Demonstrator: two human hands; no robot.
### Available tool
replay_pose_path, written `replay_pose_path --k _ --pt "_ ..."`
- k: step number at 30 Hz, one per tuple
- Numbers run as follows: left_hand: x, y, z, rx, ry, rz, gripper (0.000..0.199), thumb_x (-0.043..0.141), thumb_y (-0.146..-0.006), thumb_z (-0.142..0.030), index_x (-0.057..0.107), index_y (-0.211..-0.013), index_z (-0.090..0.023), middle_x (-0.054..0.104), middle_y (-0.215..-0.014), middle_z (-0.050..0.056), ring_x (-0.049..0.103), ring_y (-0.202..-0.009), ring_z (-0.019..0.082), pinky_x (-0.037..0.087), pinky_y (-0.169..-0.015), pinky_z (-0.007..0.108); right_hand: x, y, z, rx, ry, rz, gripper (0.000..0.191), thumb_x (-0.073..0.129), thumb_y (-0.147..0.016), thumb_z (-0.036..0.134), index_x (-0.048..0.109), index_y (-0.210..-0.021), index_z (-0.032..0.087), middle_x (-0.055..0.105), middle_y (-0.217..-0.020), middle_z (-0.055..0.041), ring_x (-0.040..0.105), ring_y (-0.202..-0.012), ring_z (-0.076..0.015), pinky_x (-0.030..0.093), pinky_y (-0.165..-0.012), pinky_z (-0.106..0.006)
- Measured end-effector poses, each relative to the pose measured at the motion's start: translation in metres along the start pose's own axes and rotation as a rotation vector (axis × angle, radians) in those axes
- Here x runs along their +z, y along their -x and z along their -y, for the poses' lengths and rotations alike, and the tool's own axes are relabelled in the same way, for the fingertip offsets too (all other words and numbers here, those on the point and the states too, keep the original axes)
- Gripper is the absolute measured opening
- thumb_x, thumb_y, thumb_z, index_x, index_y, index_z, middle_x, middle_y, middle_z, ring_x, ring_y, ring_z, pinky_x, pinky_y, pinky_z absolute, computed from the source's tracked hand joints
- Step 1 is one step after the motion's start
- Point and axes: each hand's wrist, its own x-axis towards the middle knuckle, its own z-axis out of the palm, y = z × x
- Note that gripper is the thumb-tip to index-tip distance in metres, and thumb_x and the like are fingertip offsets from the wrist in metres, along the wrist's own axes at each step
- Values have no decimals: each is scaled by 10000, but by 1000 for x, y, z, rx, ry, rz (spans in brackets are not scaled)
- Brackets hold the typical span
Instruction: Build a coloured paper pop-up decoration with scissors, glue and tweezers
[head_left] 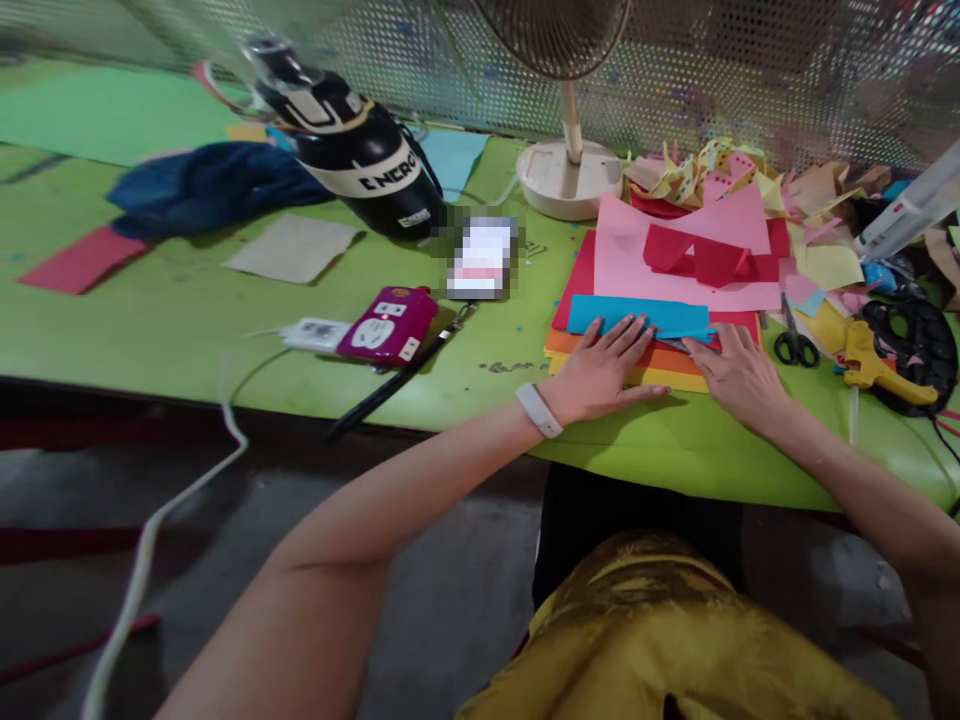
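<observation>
A folded blue paper strip (641, 315) lies across a stack of red, orange and yellow sheets (574, 355) near the table's front edge. My left hand (606, 370) rests flat with spread fingers, its fingertips on the strip's lower edge and its palm over the stack. At the strip's right end, my right hand (739, 375) touches the lower edge with its fingertips, the fingers bent and a little apart. Just behind the strip, a pink sheet (622, 240) carries a folded red paper piece (694, 255). What lies beneath my fingers is partly hidden.
Black scissors (796, 349), a yellow glue gun (877, 365) and paper scraps (825, 260) lie on the right. A fan (570, 180) stands behind. Leftward are a phone (484, 258), a purple power adapter (390, 325), a black bottle (367, 160) and dark blue cloth (210, 185).
</observation>
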Motion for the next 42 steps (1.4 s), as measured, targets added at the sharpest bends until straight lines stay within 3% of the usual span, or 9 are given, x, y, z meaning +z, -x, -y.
replay_pose_path --k 7,13,18,24,35,42 --pt "1 -23 -14 32 38 41 889 213 -877 -757 185 -1544 -169 181 -1609 102 130 -1492 266 32 -1193 485 4 9 -16 28 26 -56 422 323 -981 279 609 -1289 243 533 -1077 -170 480 -974 -310 423 -709 -384" --pt "7 -6 3 22 -21 -100 875 244 -884 -742 206 -1535 -160 196 -1603 130 140 -1492 258 -17 -1197 480 8 12 -14 59 34 -17 424 324 -984 246 575 -1326 242 537 -1081 -171 494 -984 -307 418 -683 -355" --pt "11 2 11 35 -12 -107 881 236 -881 -747 188 -1543 -167 222 -1598 128 158 -1487 270 44 -1199 483 9 12 -12 12 40 -41 421 323 -981 187 558 -1329 224 589 -1096 -143 503 -990 -280 410 -748 -364" --pt "11 2 9 31 -30 -100 903 202 -880 -750 168 -1545 -141 215 -1599 136 161 -1486 274 25 -1198 482 11 11 -13 -42 -30 -86 357 369 -1010 257 594 -1264 145 647 -1081 -115 537 -933 -240 401 -769 -352" --pt "13 3 10 50 -50 -142 910 187 -878 -755 219 -1527 -118 273 -1575 159 212 -1474 266 37 -1195 477 23 14 -9 -42 53 -209 300 425 -989 185 617 -1219 164 653 -1011 -95 530 -905 -241 350 -718 -350" --pt "12 4 9 43 -84 -137 898 168 -888 -744 247 -1517 -108 282 -1573 153 226 -1470 263 37 -1198 497 19 10 -2 -32 91 -253 303 406 -981 140 624 -1187 183 641 -982 -97 504 -868 -228 291 -792 -380"
